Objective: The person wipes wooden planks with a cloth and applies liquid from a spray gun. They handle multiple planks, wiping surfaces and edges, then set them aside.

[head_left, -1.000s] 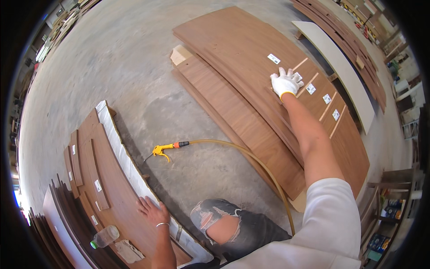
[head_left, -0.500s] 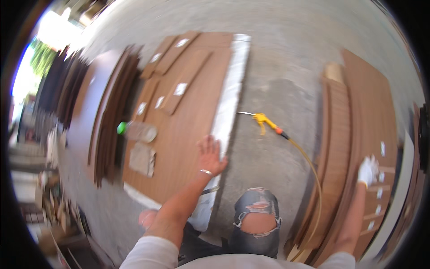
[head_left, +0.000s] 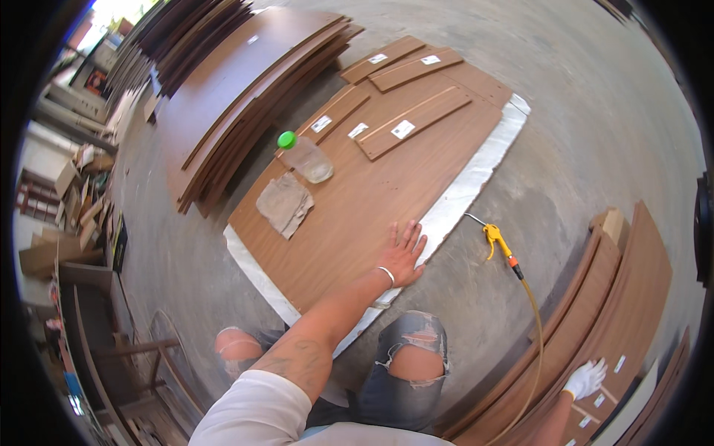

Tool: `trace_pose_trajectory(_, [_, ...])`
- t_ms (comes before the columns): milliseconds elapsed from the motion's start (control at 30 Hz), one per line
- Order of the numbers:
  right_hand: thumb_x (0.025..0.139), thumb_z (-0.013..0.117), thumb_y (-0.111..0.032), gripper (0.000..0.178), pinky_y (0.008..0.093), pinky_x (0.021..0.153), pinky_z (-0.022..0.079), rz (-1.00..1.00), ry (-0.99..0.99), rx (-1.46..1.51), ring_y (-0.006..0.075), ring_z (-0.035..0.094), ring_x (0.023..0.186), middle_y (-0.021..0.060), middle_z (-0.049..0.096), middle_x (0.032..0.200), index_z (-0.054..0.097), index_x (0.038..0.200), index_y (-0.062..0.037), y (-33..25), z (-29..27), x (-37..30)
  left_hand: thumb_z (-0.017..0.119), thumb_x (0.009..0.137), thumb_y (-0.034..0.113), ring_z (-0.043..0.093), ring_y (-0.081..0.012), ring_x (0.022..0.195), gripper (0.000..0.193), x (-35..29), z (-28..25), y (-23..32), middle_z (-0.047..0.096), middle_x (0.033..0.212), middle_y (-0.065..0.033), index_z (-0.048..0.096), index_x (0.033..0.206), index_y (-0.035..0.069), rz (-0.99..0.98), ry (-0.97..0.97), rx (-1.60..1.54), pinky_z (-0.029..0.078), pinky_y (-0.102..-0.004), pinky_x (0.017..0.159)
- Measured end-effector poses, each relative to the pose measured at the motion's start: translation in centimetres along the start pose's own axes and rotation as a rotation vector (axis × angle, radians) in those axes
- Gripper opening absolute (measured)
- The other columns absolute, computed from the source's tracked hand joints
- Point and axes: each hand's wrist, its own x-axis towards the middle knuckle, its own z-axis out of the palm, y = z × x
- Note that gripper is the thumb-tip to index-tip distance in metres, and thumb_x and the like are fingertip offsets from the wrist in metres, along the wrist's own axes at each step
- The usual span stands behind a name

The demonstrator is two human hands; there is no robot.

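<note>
My bare left hand [head_left: 404, 256] lies flat with fingers spread near the right edge of a large wood-grain panel [head_left: 357, 212], whose edge is bordered by a white strip [head_left: 480, 167]. Farther up that panel lie several narrow wooden boards [head_left: 415, 123] bearing white labels. A clear plastic bottle with a green cap [head_left: 309, 160] lies beside a folded beige cloth [head_left: 285, 204] on its left part. At the lower right, my right hand [head_left: 585, 379] in a white glove is open, fingers stretched out, at a labelled brown panel [head_left: 621, 312].
A yellow air blow gun [head_left: 498, 241] lies on the concrete floor, its hose [head_left: 537, 334] running toward me over a stack of boards [head_left: 554, 338]. Tall stacks of panels [head_left: 245, 97] stand at the upper left. Wood scraps [head_left: 82, 201] and a dark frame [head_left: 160, 357] are farther left.
My view has swung, so the large panel now slants to the right and the left-hand stacks show more. Both hands stay on their panels, the left flat, the right open.
</note>
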Motion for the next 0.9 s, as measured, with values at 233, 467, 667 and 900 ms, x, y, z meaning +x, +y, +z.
trace_pose_trajectory(233, [0.105, 0.053, -0.035, 0.045, 0.0482, 0.110, 0.047, 0.100, -0.176, 0.152, 0.0328, 0.058, 0.132, 0.0092, 0.064, 0.144, 0.063, 0.142, -0.0119, 0.2, -1.6, 1.6, 0.052, 0.099, 0.052, -0.002, -0.0365, 0.164, 0.084, 1.1, -1.6, -0.8, 0.012, 0.176, -0.0204, 0.031, 0.165, 0.005, 0.083, -0.028, -0.184, -0.005, -0.0655, 0.128])
trace_pose_trajectory(467, [0.084, 0.066, -0.009, 0.043, 0.0496, 0.111, 0.046, -0.399, 0.002, 0.605, 0.0377, 0.059, 0.128, 0.0206, 0.063, 0.137, 0.068, 0.126, -0.0023, -12.8, -13.0, -3.5, 0.067, 0.092, 0.024, 0.055, -0.0376, 0.137, 0.044, -1.4, 0.5, -10.7, 0.060, 0.147, -0.0200, 0.069, 0.133, 0.006, 0.079, -0.020, -1.094, 0.042, -0.0482, 0.118])
trace_pose_trajectory(667, [0.083, 0.065, -0.006, 0.033, 0.0481, 0.104, 0.051, -0.938, -0.561, 0.824, 0.0425, 0.067, 0.113, 0.0216, 0.073, 0.117, 0.073, 0.115, -0.0048, -17.8, -19.8, -23.7, 0.064, 0.083, 0.001, 0.043, -0.0373, 0.147, 0.058, -11.2, -0.3, -25.2, 0.047, 0.158, -0.0171, 0.062, 0.140, 0.010, -0.285, 0.405, -0.088, 0.031, -0.0523, 0.125])
trace_pose_trajectory(900, [0.092, 0.058, -0.022, 0.035, 0.0467, 0.097, 0.055, -0.427, -1.085, 0.647, 0.0412, 0.071, 0.109, 0.0225, 0.075, 0.114, 0.075, 0.119, -0.0050, -8.1, -18.5, -35.8, 0.066, 0.089, 0.009, 0.035, -0.0364, 0.153, 0.069, -15.4, 0.8, -29.7, 0.032, 0.170, -0.0150, 0.048, 0.155, 0.013, -0.246, 0.143, -0.142, 0.025, -0.0610, 0.125])
